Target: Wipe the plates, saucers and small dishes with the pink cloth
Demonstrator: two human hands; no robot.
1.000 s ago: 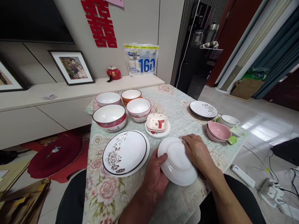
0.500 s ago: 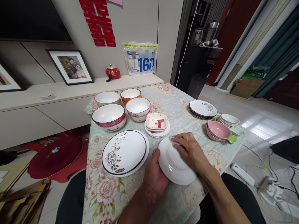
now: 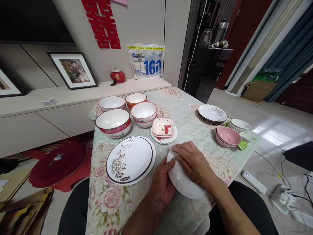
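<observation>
A white plate (image 3: 184, 186) is tilted bottom side up over the near part of the table. My left hand (image 3: 162, 178) grips its left edge, thumb on the upturned underside and fingers beneath. Across that underside lies my right hand (image 3: 193, 160), fingers together and pressed down on a thin white cloth (image 3: 172, 148) that peeks out at the fingertips. Most of the cloth is hidden. Just left of my hands, a white plate with a dark rim and flower print (image 3: 130, 160) rests on another plate. Beyond them, a small bear-pattern dish (image 3: 163, 126) sits on small plates.
Stacked bowls (image 3: 112, 120) stand at the back left of the flowered tablecloth (image 3: 111, 199). To the right are a stack of printed plates (image 3: 212, 114), pink bowls (image 3: 228, 136) and small white dishes (image 3: 241, 125). A cabinet (image 3: 73, 98) borders the far side.
My right hand has slid left with the cloth, toward the plate's far left edge. The plate has tilted and turned slightly, and my left thumb now lies farther over its underside.
</observation>
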